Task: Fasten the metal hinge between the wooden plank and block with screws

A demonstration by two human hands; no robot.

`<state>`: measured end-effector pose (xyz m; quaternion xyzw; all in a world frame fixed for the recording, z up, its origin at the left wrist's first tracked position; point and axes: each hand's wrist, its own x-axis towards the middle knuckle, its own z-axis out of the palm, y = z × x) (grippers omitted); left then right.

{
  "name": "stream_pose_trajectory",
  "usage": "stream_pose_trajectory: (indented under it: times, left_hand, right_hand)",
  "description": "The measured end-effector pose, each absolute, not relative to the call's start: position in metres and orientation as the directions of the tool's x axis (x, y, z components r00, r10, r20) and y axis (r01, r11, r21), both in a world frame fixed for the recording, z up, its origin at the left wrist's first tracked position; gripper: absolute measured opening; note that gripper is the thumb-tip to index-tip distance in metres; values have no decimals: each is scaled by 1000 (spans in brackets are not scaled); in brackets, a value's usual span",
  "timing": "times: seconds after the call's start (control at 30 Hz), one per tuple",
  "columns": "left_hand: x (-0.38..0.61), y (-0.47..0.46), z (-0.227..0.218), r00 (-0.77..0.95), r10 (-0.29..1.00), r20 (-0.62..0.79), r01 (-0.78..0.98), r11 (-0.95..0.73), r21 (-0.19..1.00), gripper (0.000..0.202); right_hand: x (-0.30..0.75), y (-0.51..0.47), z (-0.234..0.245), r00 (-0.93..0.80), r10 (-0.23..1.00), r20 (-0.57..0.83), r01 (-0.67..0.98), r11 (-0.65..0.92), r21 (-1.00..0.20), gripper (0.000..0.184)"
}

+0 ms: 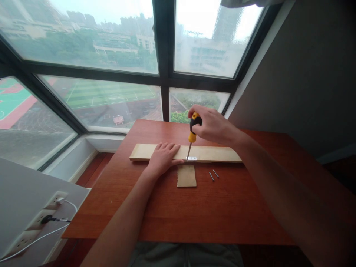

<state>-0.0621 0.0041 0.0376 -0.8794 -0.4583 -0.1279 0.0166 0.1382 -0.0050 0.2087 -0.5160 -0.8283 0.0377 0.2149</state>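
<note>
My right hand (207,124) is closed around the yellow and black handle of a screwdriver (192,137). The shaft points down, slightly tilted, and its tip meets the left part of a small metal bracket (191,158). That bracket sits at the near edge of a long pale wooden board (211,152). My left hand (164,157) lies flat on the board, left of the bracket, fingers stretched out and thumb toward the bracket. A small square wooden piece (186,177) lies just in front of the board. Whether a screw is under the tip is too small to tell.
Two loose screws (214,175) lie on the reddish-brown table (167,211), right of the wooden square. Large windows with a dark frame (164,74) stand behind the table. At the lower left, wall sockets (37,219) hold plugs and cables.
</note>
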Motion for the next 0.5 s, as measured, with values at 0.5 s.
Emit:
stream_pose_trajectory:
  times: [0.5]
  left_hand:
    - [-62, 2, 40, 540, 810, 227, 813, -572, 105, 64]
  right_hand:
    - [141, -4, 207, -340, 879, 334, 871, 428, -240, 21]
